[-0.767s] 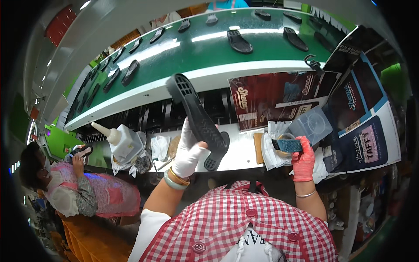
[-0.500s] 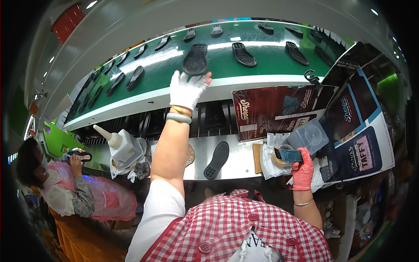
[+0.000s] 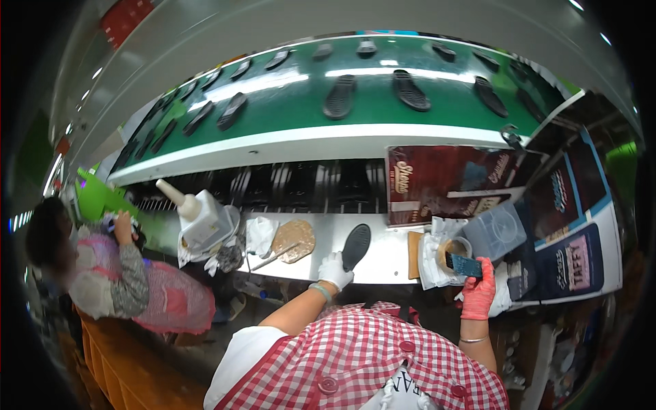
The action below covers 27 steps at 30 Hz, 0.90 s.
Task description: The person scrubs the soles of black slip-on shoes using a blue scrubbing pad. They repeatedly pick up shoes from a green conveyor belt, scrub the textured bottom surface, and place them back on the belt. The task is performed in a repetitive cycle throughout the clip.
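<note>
My left hand [image 3: 335,272], in a white glove, grips the heel end of a black shoe sole [image 3: 357,244] at the metal ledge [image 3: 387,272]. In a pinkish-red glove, my right hand [image 3: 480,292] is closed round the handle of a blue brush [image 3: 467,265]. The brush's bristle end is at the mouth of a small round pot [image 3: 447,246], which sits on white, crumpled wrapping. What lies inside the pot is hard to make out. Several dark soles, among them a nearby sole [image 3: 339,97], lie on the green conveyor belt [image 3: 287,113] beyond the ledge.
Left on the ledge are a white squeeze bottle [image 3: 205,222], a crumpled white cloth [image 3: 261,236] and a tan round patch with a stick [image 3: 295,240]. Cardboard panels [image 3: 447,181] and a clear plastic tub [image 3: 497,229] stand at right. Another person [image 3: 116,280] works at far left.
My left hand has come down from the belt to the ledge and taken hold of the sole there. Another sole stays on the belt. The brush has dipped slightly toward the pot.
</note>
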{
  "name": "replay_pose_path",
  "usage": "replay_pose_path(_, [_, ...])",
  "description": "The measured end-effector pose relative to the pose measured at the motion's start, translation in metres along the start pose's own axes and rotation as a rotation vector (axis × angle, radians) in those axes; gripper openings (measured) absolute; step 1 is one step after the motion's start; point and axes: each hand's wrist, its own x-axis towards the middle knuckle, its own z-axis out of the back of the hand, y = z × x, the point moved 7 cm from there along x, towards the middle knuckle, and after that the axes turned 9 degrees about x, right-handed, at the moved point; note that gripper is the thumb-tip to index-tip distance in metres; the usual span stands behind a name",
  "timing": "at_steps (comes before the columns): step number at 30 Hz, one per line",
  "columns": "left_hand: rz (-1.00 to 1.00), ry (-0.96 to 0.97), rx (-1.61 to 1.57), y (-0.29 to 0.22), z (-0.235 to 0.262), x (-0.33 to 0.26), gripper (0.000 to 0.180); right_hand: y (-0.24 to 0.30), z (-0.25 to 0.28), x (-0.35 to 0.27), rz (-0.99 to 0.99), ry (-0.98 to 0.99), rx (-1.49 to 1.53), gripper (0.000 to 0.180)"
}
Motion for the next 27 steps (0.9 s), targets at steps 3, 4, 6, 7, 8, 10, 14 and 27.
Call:
replay_pose_path(3, [0.122,0.104,-0.041,0.0,0.009,0.001,0.063,-0.016,0.009,0.008,-0.069,0.025,-0.036,0.017])
replay_pose_path(4, [0.143,0.112,-0.059,0.007,0.007,0.001,0.062,-0.022,0.008,0.01,-0.075,0.024,-0.046,0.017])
replay_pose_path(6, [0.221,0.13,-0.17,0.016,0.013,0.0,0.059,-0.029,0.001,0.011,-0.083,0.117,-0.078,0.018])
replay_pose_path(7, [0.274,0.256,-0.405,0.017,0.014,-0.004,0.058,-0.028,-0.003,0.009,-0.086,0.11,-0.091,0.019])
replay_pose_path(8, [0.295,0.352,-0.58,0.013,0.02,-0.011,0.06,-0.026,-0.009,0.004,-0.085,0.099,-0.102,0.02])
replay_pose_path(10, [0.177,0.315,-0.736,0.024,0.005,-0.011,0.059,-0.038,-0.006,0.018,-0.127,0.117,-0.103,0.023])
replay_pose_path(14, [0.038,0.355,-1.521,0.002,0.03,-0.039,0.043,-0.051,0.003,0.03,-0.194,0.035,-0.117,0.024])
replay_pose_path(27, [0.052,0.628,-2.244,-0.009,0.04,-0.071,0.061,-0.082,-0.01,0.027,-0.247,0.16,-0.18,0.025])
